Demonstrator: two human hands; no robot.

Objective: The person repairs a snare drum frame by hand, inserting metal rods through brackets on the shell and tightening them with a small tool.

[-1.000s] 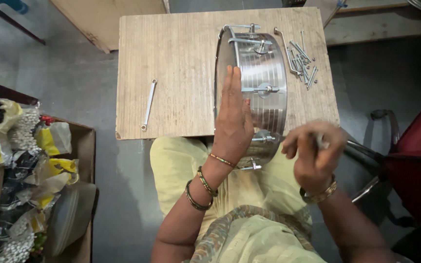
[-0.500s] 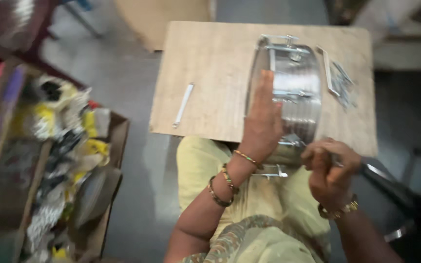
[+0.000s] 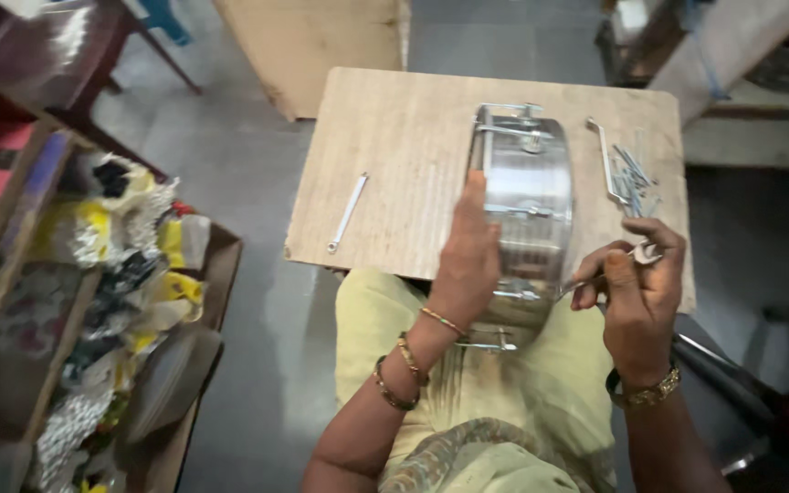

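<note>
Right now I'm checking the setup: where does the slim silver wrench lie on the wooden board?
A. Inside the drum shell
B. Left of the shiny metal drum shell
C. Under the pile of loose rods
B: the slim silver wrench lies alone on the wooden board, left of the shiny metal drum shell.

Down the left side of the frame sits an open cardboard box (image 3: 216, 265), brown, its near corner jutting toward the middle. Inside it, crumpled yellow packets (image 3: 93, 228) pile up with silvery white wrappers (image 3: 66, 424) at lower left. No labels, signs or screens show anywhere.
</note>
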